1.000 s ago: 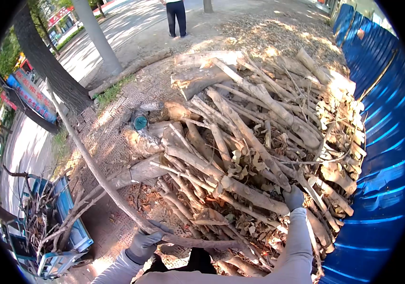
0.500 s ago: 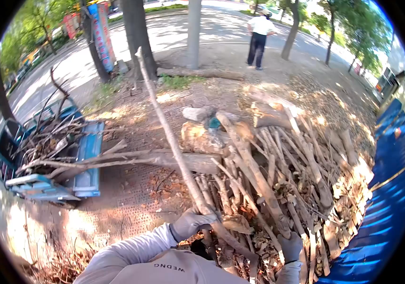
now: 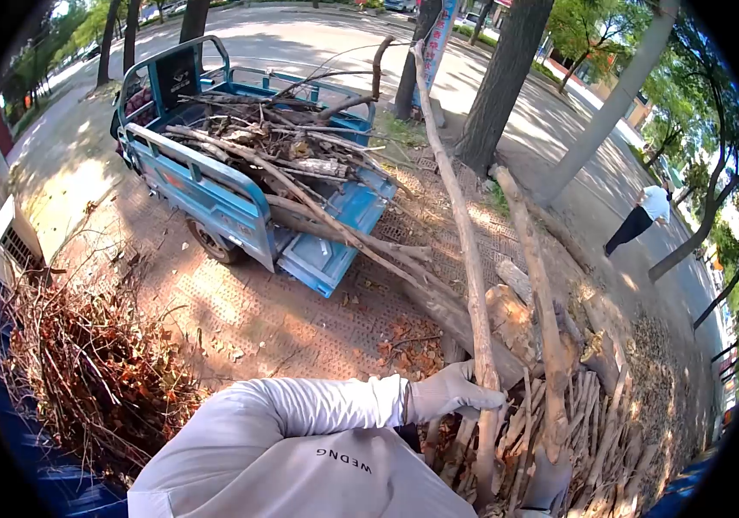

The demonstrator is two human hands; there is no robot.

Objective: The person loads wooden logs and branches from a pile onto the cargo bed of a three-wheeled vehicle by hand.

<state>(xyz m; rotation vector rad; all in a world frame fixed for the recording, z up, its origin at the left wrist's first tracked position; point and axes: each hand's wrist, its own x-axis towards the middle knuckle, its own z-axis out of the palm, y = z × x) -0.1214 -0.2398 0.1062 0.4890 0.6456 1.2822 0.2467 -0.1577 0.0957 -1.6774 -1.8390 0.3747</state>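
Note:
My left hand (image 3: 456, 393), in a grey glove, is wrapped round a long, thin branch (image 3: 463, 233) that stands up steeply in front of me. Lower right, my gloved right hand (image 3: 548, 479) grips the bottom end of a thicker, forked-looking branch (image 3: 535, 285), which also points upward. Both branches rise over the pile of cut branches (image 3: 598, 432). A thick log (image 3: 464, 324) lies behind them, beside a stump-like piece of wood (image 3: 509, 318).
A blue three-wheeled cart (image 3: 205, 194) loaded with sticks stands at the left, tailgate lowered. Dry twigs (image 3: 97, 371) are heaped lower left. Tree trunks (image 3: 507, 82) and a pole (image 3: 615, 104) rise behind. A person (image 3: 641, 216) stands at the right.
The view has swung left toward the cart. The right hand's branch has come up from the pile and now points upward beside the long branch, which my left hand still holds.

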